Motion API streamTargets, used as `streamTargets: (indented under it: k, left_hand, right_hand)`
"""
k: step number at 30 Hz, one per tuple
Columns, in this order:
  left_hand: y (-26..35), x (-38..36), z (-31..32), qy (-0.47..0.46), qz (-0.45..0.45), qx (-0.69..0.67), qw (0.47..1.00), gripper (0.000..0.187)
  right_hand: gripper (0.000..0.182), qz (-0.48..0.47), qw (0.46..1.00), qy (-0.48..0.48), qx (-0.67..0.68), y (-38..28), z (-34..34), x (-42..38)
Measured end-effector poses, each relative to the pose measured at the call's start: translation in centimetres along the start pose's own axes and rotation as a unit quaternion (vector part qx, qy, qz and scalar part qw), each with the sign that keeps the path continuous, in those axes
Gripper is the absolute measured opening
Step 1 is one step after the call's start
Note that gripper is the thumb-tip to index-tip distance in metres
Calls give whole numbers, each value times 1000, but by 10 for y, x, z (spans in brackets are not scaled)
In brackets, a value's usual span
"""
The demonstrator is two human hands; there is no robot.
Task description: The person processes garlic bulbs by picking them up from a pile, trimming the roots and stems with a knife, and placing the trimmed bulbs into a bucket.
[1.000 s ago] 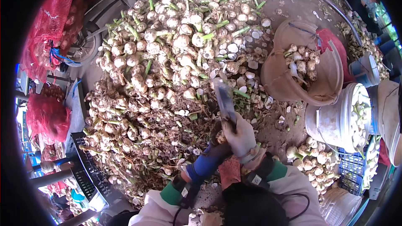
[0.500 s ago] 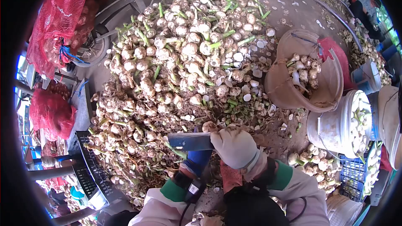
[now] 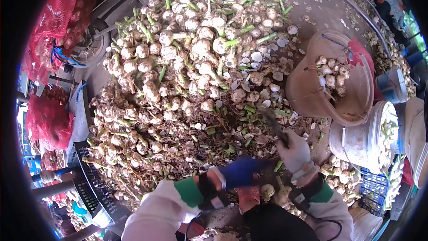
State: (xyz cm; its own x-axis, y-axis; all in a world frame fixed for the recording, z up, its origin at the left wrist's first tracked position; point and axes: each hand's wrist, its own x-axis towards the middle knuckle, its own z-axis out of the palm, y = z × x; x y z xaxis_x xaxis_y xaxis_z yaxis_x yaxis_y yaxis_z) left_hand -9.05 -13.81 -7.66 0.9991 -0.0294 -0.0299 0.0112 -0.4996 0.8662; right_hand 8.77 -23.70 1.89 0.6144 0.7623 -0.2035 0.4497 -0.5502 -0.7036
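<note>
My left hand [image 3: 243, 172], in a blue glove, is smeared by motion near the lower centre; its fingers and anything in them cannot be made out. My right hand [image 3: 294, 152], in a whitish glove, is closed round the handle of a knife [image 3: 273, 122], whose blurred blade points up and left over the pile. Beyond both hands spreads a large heap of root-covered bulbs [image 3: 200, 47] with green stems and cut pieces. Just below and between the hands lie a bulb [image 3: 267, 191] and a reddish cloth [image 3: 248, 198].
A broken tan basket [image 3: 307, 85] with bulbs stands at the right, beside a white bucket [image 3: 356, 145] of pale peeled pieces and a blue crate [image 3: 373, 187]. Red mesh sacks [image 3: 49, 120] and a black crate [image 3: 91, 187] are at the left. People [image 3: 392, 15] are at the top right.
My hands have moved apart: the right one went right with the knife, whose blade now points up and left. My left hand shifted right and turned. The view shifted slightly.
</note>
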Motion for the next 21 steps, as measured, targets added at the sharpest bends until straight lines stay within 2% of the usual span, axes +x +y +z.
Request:
streamTargets:
  k: [1,2,4,5,6,7,8,9,10,11,12,13,14,15,16,17,18,19,20,21]
  left_hand:
    - [-2,8,-25,176,-52,40,982,47]
    - [-11,21,-63,345,-103,78,930,48]
    - [-44,25,-117,423,-316,240,815,42]
    - [-77,15,-119,406,-390,328,759,39]
    - [-105,9,-113,381,-457,409,691,36]
    - [-105,9,-111,380,-458,407,693,36]
    - [-101,10,-112,380,-423,182,802,48]
    - [-97,10,-113,353,-362,-51,861,61]
    - [-100,8,-90,343,-294,-155,879,59]
    - [-97,8,-55,324,-219,-259,883,56]
    - [-46,10,-42,323,-158,-230,904,55]
    - [5,11,-39,324,-96,-199,920,54]
    - [17,13,-31,322,-93,-201,921,54]
    - [25,15,-27,401,-98,-203,888,52]
    - [31,13,-24,478,-103,-203,848,50]
    - [22,8,-20,459,-135,-397,783,55]
    - [15,-1,-19,463,-131,-392,784,55]
    - [17,-6,-29,438,-182,-385,792,58]
    - [21,-10,-37,412,-233,-376,797,61]
    - [29,-9,-40,421,-205,-358,808,48]
  right_hand:
    - [12,48,997,-8,57,14,2,-2]
    - [12,50,997,-12,54,25,3,-7]
    - [11,166,966,-24,195,41,8,-16]
    - [14,107,978,-10,178,54,19,-19]
    - [14,110,978,-12,176,57,27,-17]
    - [17,105,975,-27,195,57,35,-16]
    - [19,99,970,-41,217,50,41,-15]
    - [21,142,943,-71,291,39,42,-9]
    - [21,143,942,-69,294,32,49,-1]
    - [22,177,912,-101,355,27,55,7]
    - [23,212,877,-130,412,24,59,8]
    - [23,216,877,-126,411,17,67,6]
    - [23,85,925,-83,361,8,76,5]
    - [23,-51,951,-40,301,2,78,7]
    - [23,-54,951,-38,302,-4,67,10]
    - [20,-132,980,23,145,-14,49,16]
    - [18,-207,975,84,-14,-20,35,21]
    - [14,-122,988,53,-76,-21,29,28]
    - [14,-130,987,56,-72,-26,28,25]
    - [13,-180,977,49,-103,-32,26,18]
